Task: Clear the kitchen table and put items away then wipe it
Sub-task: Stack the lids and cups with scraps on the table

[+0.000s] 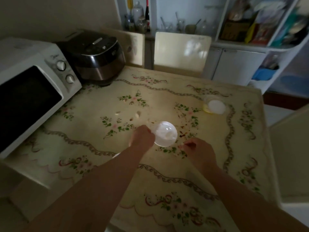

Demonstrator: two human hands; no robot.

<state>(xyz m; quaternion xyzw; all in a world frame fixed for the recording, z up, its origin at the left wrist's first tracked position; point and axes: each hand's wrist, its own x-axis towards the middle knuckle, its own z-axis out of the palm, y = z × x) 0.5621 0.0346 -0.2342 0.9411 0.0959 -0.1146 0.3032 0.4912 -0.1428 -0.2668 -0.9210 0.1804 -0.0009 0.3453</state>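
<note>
- Your table (209,131), under a flowered cloth, filled the middle and lower frame.
- The microwave (30,97) stood on its left edge, at the left of the frame, door shut.
- The cooker (95,56) sat just behind the microwave, upper left, lid down.
- A pale chair (182,51) stood at the far side of the table, top centre, with a second chair (133,47) just to its left.
- Your left hand (142,137) reached in at centre frame, and its fingers were curled round the near left rim of the bowl.
- Your right hand (197,153) was just right of the bowl, low over the cloth. Its fingertips were drawn together, but I cannot tell whether they pinched anything.
- The bowl (166,133), white and round, was at the centre of the table, tipped towards you.
- A small cup (214,106), yellow at its left side, stood near the table's right edge, well apart from the bowl.
- Pale scraps (138,114) lay on the cloth left of and above the bowl.
- Dark stains (183,133) dotted the cloth just right of the bowl.
</note>
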